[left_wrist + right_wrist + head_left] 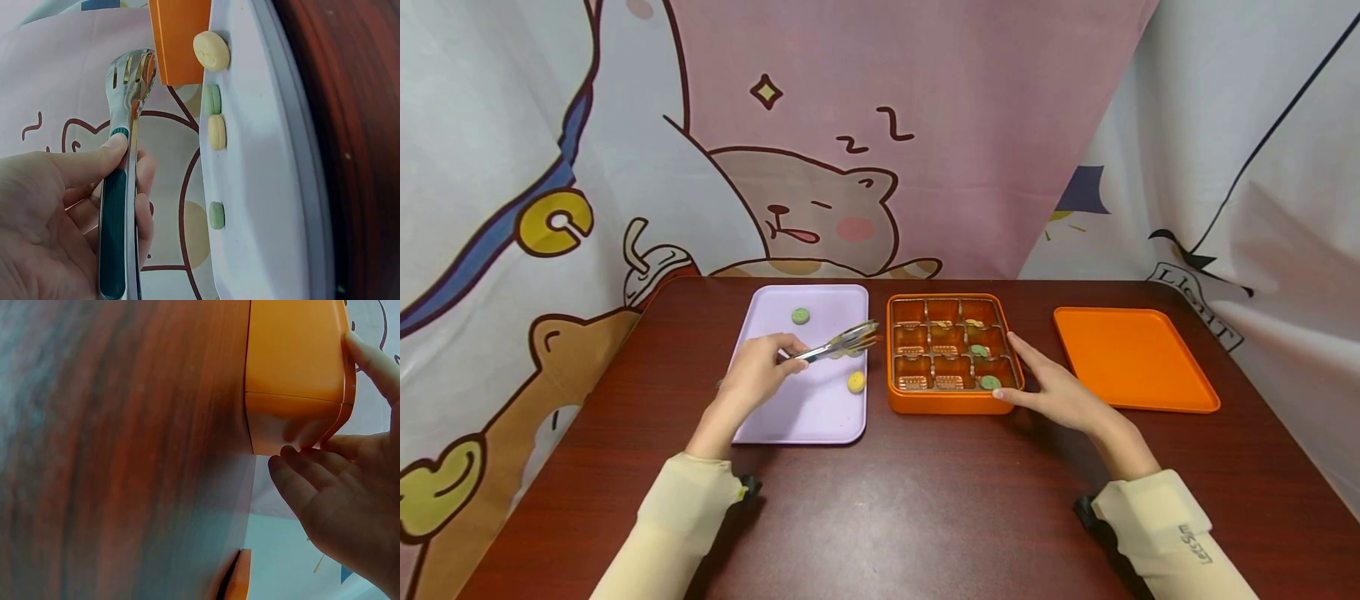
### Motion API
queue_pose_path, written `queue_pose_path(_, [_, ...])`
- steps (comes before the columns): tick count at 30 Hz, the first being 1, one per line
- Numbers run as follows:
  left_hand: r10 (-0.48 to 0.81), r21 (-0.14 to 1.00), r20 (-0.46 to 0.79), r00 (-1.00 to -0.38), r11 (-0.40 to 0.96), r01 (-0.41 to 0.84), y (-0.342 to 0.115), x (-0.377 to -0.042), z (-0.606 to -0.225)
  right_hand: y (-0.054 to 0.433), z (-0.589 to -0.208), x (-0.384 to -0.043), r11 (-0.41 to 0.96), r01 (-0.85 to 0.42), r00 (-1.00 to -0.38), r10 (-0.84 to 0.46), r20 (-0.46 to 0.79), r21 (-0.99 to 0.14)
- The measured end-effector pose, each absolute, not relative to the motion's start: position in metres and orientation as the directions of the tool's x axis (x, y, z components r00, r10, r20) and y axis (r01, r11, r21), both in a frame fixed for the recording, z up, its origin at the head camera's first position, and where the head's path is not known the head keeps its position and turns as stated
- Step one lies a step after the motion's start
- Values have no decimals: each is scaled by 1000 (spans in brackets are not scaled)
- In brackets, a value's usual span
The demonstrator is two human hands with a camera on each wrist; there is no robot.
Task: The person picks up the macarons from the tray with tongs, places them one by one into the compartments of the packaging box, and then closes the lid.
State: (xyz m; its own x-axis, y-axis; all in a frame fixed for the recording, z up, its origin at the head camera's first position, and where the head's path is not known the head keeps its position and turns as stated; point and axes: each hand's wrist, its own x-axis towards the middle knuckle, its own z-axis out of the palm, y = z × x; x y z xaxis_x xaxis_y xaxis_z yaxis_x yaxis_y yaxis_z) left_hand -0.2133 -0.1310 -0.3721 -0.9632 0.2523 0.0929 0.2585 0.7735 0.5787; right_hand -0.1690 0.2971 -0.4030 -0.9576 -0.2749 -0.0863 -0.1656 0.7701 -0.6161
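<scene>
My left hand [758, 373] grips metal tongs with a dark green handle [114, 231], held over the lilac tray [801, 421]. The slotted tong heads [132, 72] point towards the orange box [951, 404]; I see nothing between them. On the tray lie a yellow macaron [857, 382], a green macaron [801, 316] and, in the left wrist view, another green macaron [212, 100] beside a second yellow macaron [217, 132]. My right hand [1060, 392] rests with extended fingers against the box's right side, its thumb at the front right corner.
The box holds a clear divided insert [949, 363]; green macarons [990, 382] sit in its right column, with yellow pieces [973, 322] at the back. Further right lies a flat orange lid or tray [1138, 358] on the dark wooden table [925, 500]. A printed curtain [1000, 125] hangs behind.
</scene>
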Motion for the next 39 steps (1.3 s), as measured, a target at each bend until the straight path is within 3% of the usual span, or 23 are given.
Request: queue_pose_path(39, [329, 623, 94, -940, 717, 313, -58, -229, -371, 297, -401, -169, 769, -157, -957, -273, -96, -619])
